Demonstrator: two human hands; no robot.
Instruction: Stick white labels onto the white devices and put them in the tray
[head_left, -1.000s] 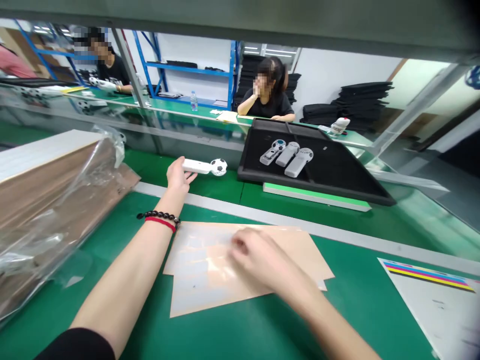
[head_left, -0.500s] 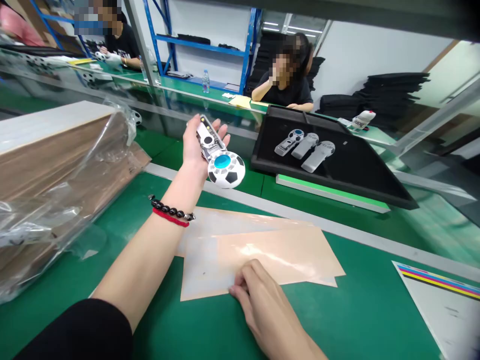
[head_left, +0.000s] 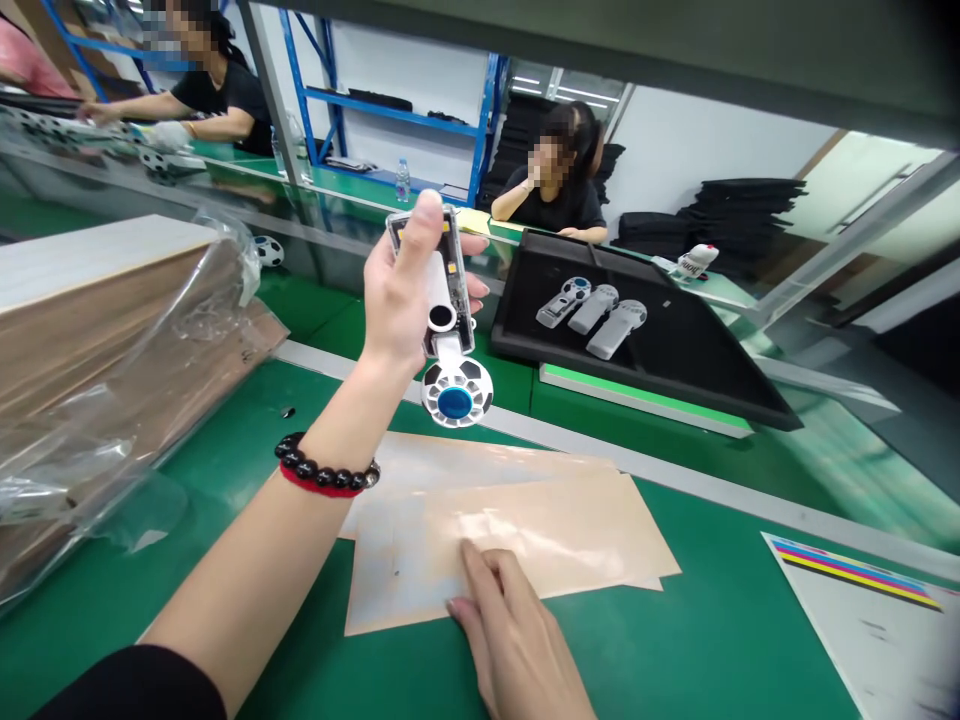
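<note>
left hand (head_left: 405, 290) wrapped round football-patterned device (head_left: 442, 315); right hand (head_left: 517, 635) narrowly parted, touching peach sheet (head_left: 555, 530)

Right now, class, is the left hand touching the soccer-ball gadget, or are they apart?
Touching: the head view shows the left hand gripping the soccer-ball gadget, its thumb lying over the body.

Left hand (head_left: 401, 290) now has device (head_left: 449, 345) swung straighter down, thumb over its front; far-left co-worker (head_left: 244, 100) now extends arm (head_left: 146, 106) sideways.
</note>
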